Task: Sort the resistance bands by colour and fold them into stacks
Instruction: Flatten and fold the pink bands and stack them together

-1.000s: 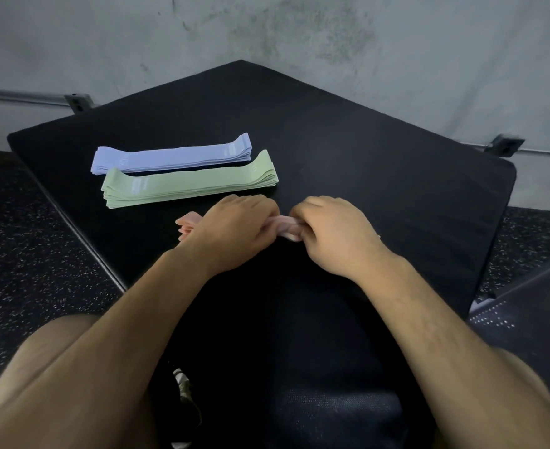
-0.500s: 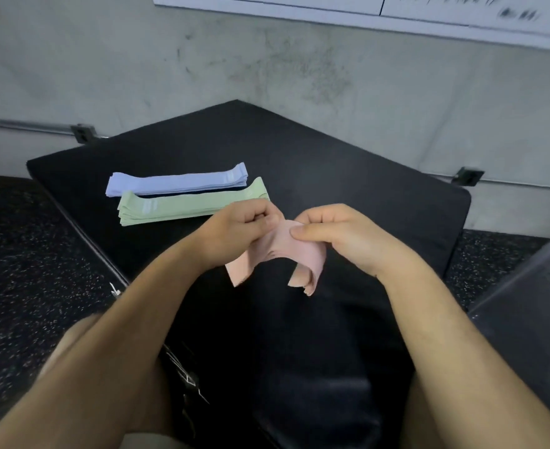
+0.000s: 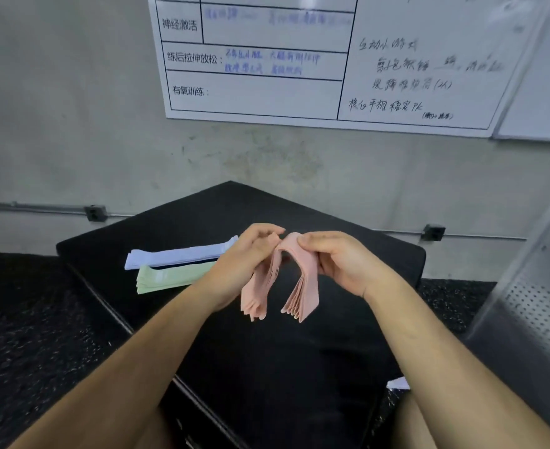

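The light is soft and even, rather dim, and shadows are faint. The black worktop (image 3: 186, 228) swallows detail and looks almost flat. The pink bands (image 3: 309, 280) are fairly sharp, with their layers visible. Handwriting on the whiteboard (image 3: 267, 92) is smeared. The wide lens bends the whiteboard's edges, and the perforated panel (image 3: 533, 312) at the right is blurred.

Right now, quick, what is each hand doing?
Left hand: closed, pinching the folded bundle of pink elastic resistance bands.
Right hand: closed, pinching the same bundle at its top.
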